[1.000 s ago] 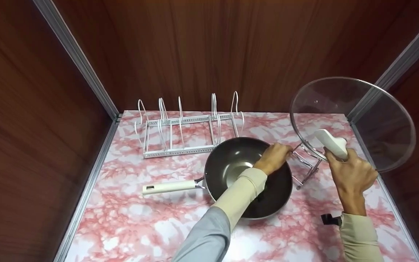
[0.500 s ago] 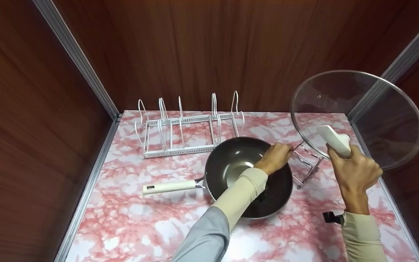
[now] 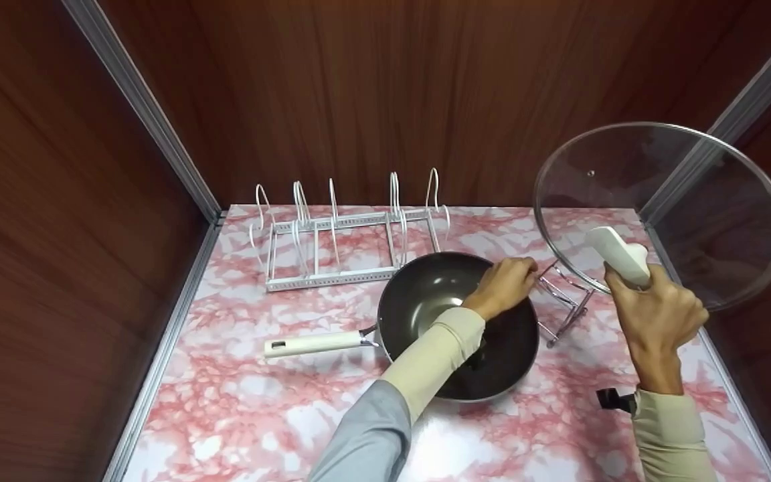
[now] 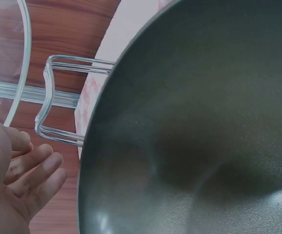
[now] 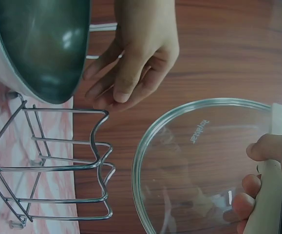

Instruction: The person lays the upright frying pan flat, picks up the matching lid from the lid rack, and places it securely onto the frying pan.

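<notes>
A dark wok (image 3: pixel 449 274) with a cream handle (image 3: pixel 318 343) pointing left stands on the table in the head view. In my right hand (image 3: pixel 661 311) I grip the cream handle (image 3: pixel 616 258) of a large clear glass lid (image 3: pixel 660 167), which is held up and tilted above the table's right side. My left hand (image 3: pixel 502 288) reaches across the wok to its right rim. Its fingers are loosely bent and hold nothing in the left wrist view. Close to these fingers is a chrome wire rack (image 5: pixel 43 169), part of which the wok hides.
Behind the wok lies a white rack (image 3: pixel 325 278) with several upright hooped dividers. Brown wood-grain walls (image 3: pixel 372 100) with metal corner strips enclose the pink-and-white marbled table (image 3: pixel 238 415) at the back and both sides.
My right hand has raised the lid slightly and moved it a little to the right. My left hand has shifted slightly up at the chrome rack. The wok stays in place.
</notes>
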{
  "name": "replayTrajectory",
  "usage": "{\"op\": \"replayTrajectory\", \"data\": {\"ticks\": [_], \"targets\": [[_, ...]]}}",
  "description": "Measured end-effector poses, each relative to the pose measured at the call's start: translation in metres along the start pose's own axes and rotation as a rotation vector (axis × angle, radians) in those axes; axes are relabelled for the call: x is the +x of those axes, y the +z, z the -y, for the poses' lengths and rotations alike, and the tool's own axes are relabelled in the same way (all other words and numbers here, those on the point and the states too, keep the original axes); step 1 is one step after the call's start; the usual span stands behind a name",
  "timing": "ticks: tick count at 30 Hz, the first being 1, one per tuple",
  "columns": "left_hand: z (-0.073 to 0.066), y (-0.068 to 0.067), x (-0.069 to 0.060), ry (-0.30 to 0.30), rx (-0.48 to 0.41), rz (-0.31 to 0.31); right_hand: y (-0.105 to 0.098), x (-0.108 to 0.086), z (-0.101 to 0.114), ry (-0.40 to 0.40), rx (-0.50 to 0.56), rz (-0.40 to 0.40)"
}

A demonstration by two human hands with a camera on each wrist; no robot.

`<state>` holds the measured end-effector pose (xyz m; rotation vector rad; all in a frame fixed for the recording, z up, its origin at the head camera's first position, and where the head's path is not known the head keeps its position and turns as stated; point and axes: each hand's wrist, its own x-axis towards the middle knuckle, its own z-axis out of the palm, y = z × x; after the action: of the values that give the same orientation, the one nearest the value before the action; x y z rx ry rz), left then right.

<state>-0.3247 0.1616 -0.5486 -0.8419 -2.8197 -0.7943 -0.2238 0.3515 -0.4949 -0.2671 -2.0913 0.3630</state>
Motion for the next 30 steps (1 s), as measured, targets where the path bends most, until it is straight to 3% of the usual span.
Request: {"op": "replayTrajectory", "data": {"ticks": [19, 30], "targets": [[0.006, -0.041, -0.012, 0.05, -0.13, -0.044, -0.011, 0.001, 0.006, 0.031, 0.014, 0.054], [0.012, -0.064, -0.023, 0.033, -0.201, -0.09, -0.017, 0.001, 0.011, 0.006, 0.018, 0.055]]}}
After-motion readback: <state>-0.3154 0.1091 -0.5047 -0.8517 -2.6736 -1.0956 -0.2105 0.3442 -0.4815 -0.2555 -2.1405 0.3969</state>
